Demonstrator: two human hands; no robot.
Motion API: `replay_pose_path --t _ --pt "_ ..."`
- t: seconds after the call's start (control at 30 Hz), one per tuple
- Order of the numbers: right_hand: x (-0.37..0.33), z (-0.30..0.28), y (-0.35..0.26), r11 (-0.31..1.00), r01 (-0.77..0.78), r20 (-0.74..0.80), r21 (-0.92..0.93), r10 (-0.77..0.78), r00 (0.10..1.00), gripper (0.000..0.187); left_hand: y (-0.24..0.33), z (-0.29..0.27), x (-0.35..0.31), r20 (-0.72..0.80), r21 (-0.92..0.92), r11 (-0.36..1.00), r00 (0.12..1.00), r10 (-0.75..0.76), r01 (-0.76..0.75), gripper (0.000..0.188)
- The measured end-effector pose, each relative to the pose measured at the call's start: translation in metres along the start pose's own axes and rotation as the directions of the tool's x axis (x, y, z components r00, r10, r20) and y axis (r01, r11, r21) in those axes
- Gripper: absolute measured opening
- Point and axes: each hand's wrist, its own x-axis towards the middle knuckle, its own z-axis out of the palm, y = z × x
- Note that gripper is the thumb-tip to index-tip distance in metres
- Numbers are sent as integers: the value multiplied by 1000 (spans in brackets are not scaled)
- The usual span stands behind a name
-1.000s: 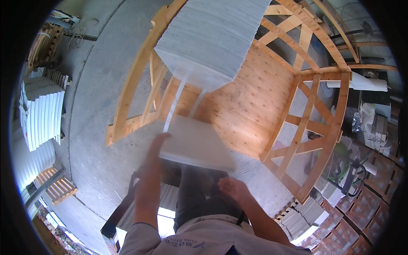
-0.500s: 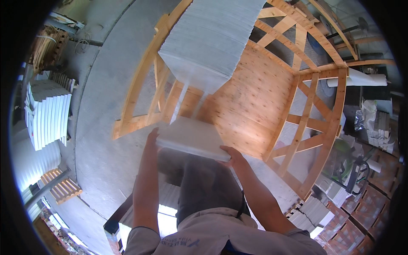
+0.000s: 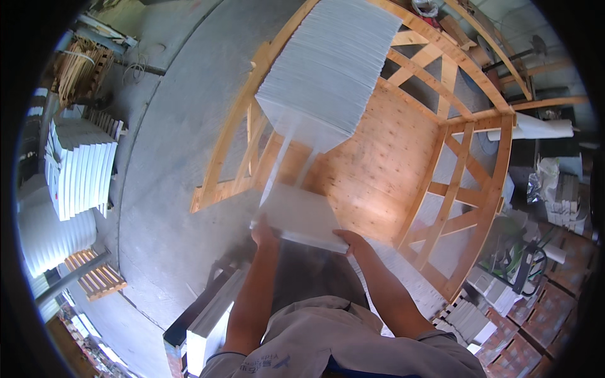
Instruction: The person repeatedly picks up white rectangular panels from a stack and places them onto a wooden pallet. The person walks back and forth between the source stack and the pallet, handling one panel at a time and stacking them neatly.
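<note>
A pale grey flat slab [image 3: 300, 214] spans the space between my hands, held level in front of my body. My left hand [image 3: 263, 232] grips its left edge, fingers closed around the side. At the right near corner my right hand [image 3: 350, 240] holds on, thumb on top and the other fingers partly hidden beneath. Beyond it stands a tall stack of similar thin slabs [image 3: 328, 69] inside a wooden crate [image 3: 384, 164]. Two pale strips [image 3: 285, 160] run between the stack and the slab I hold.
The crate's slatted side frames [image 3: 469, 189] rise at right, another frame [image 3: 227, 151] at left. White panels [image 3: 82, 167] lean at far left near a small pallet [image 3: 94, 274]. A dark metal rack holding a white slab [image 3: 214, 315] stands by my left forearm. Brown boxes [image 3: 523, 353] lie lower right.
My hands and the slab have shifted right and slightly lower in the picture. The left hand sits closer to the slab's near left corner. The whole view has turned a little.
</note>
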Motion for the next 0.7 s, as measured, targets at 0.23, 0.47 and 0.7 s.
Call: replay_pose_path --t 0.23,0.47,0.7 --pt "-8 13 -12 799 96 -111 -594 -199 974 56 2 5 -7 -79 -52 995 994 79 -83 36" --pt "35 -3 -2 525 79 -111 -848 -320 941 74 18 8 -22 -77 -53 993 992 101 -106 35" --pt "12 14 -2 679 106 -52 -726 -208 977 75 27 12 -2 -98 -5 998 993 60 -61 32"
